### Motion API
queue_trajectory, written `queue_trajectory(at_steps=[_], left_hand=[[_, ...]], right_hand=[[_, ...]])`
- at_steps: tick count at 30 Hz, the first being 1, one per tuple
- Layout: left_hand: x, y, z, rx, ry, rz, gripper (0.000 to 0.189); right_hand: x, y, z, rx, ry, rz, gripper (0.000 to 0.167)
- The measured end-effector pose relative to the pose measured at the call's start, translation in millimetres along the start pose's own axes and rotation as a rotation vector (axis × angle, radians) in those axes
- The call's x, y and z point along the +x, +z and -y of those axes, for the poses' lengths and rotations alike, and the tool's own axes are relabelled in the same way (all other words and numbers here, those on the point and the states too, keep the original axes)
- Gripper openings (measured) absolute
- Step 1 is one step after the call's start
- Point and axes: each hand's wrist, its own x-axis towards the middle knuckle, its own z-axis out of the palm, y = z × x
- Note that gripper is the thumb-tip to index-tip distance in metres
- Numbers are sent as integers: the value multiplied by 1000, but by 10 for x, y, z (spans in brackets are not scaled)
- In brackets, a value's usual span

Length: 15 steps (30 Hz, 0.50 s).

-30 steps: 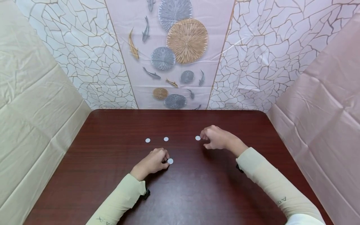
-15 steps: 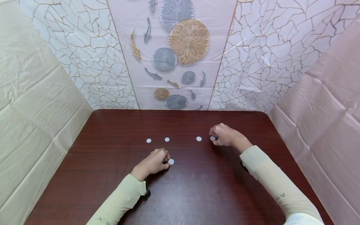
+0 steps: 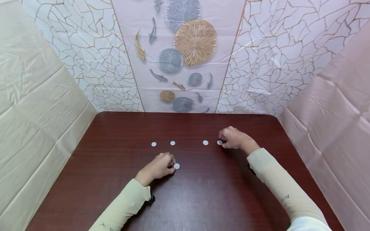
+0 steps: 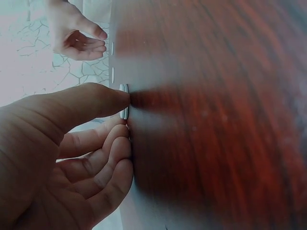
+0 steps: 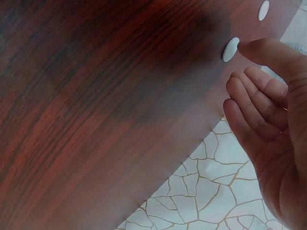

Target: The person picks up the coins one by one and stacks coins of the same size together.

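In the head view, my left hand (image 3: 160,165) is low over the table, its thumb and forefinger pinching small round white discs (image 3: 176,166). Two thin edges (image 4: 124,114) show side by side there in the left wrist view, like discs stacked. Farther right and back, my right hand (image 3: 234,138) hovers at another white disc (image 3: 219,142) lying on the table. Its thumb tip is right at that disc's edge in the right wrist view, and the fingers (image 5: 249,110) are loosely bent with a gap to the thumb.
Left of the right hand lies a white disc (image 3: 205,142). Two more, a middle disc (image 3: 172,143) and a left disc (image 3: 154,144), continue the row. The dark red wooden table (image 3: 202,199) ends at a patterned cloth wall (image 3: 260,64), with plain cloth at both sides.
My right hand has moved right, and a white disc now shows on the table at its fingertips. Over the last half second it drew slightly off that disc. The left hand has stayed put.
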Motion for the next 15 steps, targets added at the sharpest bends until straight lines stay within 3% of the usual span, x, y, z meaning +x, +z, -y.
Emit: queue_trajectory(at_steps=[15], left_hand=[[1, 14, 33, -7, 3, -1, 13]], right_hand=[[125, 40, -40, -27, -14, 67, 24]])
